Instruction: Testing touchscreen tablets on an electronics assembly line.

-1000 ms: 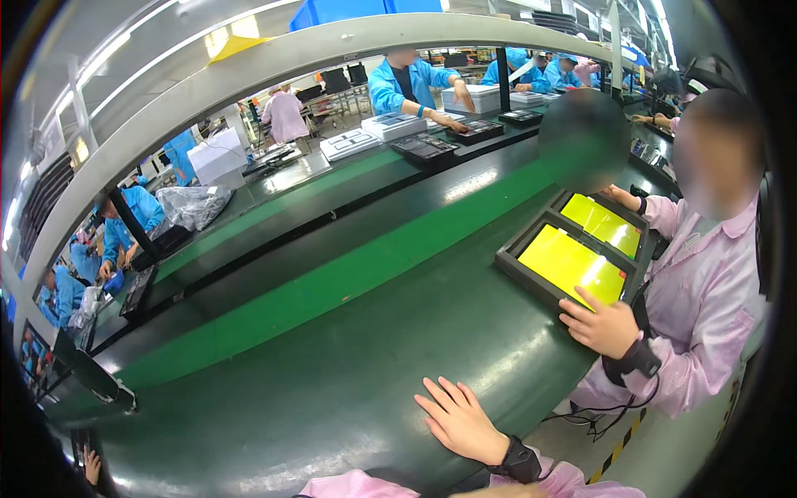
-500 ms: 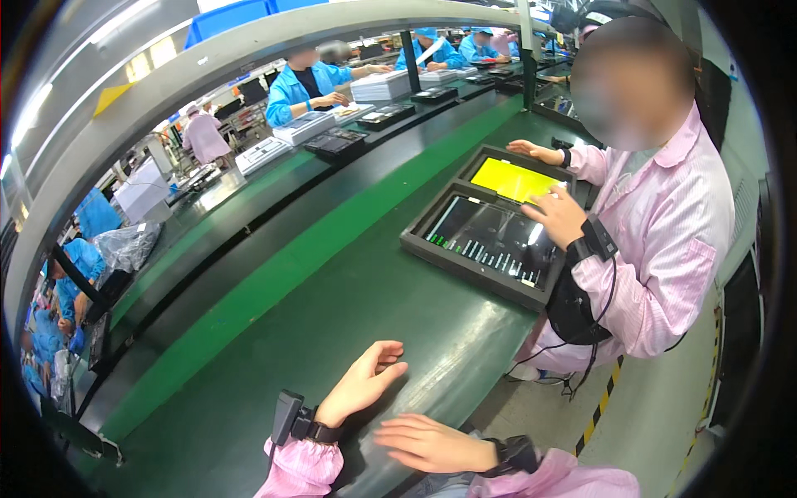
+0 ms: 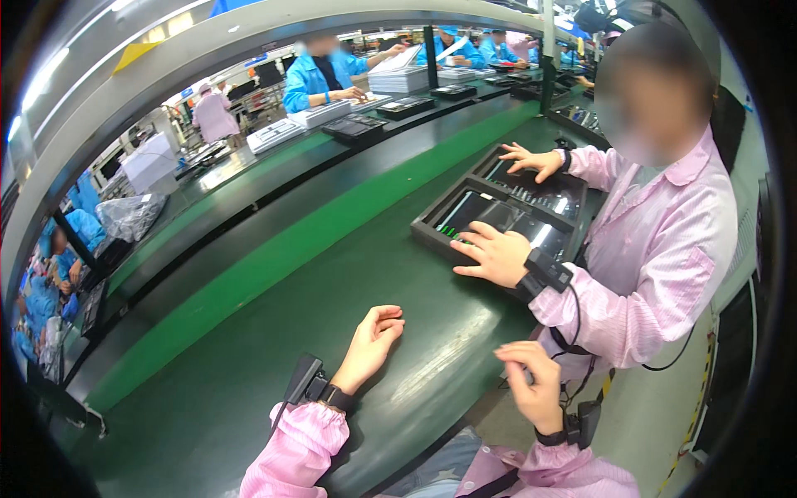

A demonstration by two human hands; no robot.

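Over the green bench (image 3: 307,307), my left hand (image 3: 372,347) is loosely bent, its thumb apart from the fingers, and holds nothing. My right hand (image 3: 535,386) is raised by the bench's near right edge. Its fingers curve with a gap to the thumb, and I see nothing in it. Ahead to the right lies a black two-compartment tray (image 3: 448,241) with dark screen panels in it, out of reach of both my hands. White and green marks show on the lit nearer panel (image 3: 477,209). A co-worker's hands (image 3: 502,256) are spread above the tray, one over each compartment.
The co-worker (image 3: 656,241) in a pink striped coat stands at the right edge of the bench. Beyond a dark strip, people in blue work beside stacked white trays (image 3: 398,80) and black trays (image 3: 354,127). A grey rail (image 3: 249,54) arches overhead.
My right hand has risen and moved right, away from my left hand, which moved slightly up. The far panel has gone from yellow to dark, and the co-worker's nearer hand shifted left.
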